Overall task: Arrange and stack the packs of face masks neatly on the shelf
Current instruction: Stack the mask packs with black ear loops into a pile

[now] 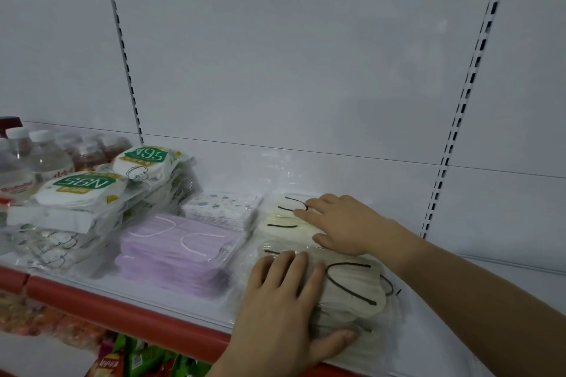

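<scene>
Both flat-fingered, the left hand [283, 294] presses the near beige mask pack [346, 288] at the shelf [444, 330] lip while the right hand [340, 223] rests on the cream pack [284, 217] directly behind (long axes running left-right).

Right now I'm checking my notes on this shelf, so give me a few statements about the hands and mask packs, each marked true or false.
1. Both hands lie flat on the beige mask packs. True.
2. The left hand holds a water bottle. False: it presses on the nearer beige packs.
3. The purple mask packs lie left of the beige ones. True.
4. The N95 packs lie at the shelf's right end. False: they are on the left, beside the bottles.
5. The right hand rests farther back than the left. True.
</scene>
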Tool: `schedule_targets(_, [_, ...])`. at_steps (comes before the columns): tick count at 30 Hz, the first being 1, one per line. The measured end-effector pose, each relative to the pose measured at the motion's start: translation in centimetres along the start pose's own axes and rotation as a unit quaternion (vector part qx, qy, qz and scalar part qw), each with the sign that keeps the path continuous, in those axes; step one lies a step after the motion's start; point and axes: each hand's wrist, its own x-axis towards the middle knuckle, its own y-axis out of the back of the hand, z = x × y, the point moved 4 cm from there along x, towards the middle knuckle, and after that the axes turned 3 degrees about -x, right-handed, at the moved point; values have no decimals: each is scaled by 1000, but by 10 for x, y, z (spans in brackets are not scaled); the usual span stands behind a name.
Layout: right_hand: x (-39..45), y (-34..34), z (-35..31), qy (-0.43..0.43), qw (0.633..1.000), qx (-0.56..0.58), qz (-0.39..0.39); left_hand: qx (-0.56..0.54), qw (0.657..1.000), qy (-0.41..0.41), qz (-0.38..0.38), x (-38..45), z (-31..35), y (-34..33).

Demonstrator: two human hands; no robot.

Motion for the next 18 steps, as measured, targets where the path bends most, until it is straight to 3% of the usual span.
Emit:
schedule_targets(7, [7, -6, 2, 23, 999, -32, 4, -2, 1000, -3, 19, 1, -1, 0])
schedule_targets(18, [19, -19, 4, -28, 999, -29, 8, 2, 1000, 2, 17, 1, -3, -3])
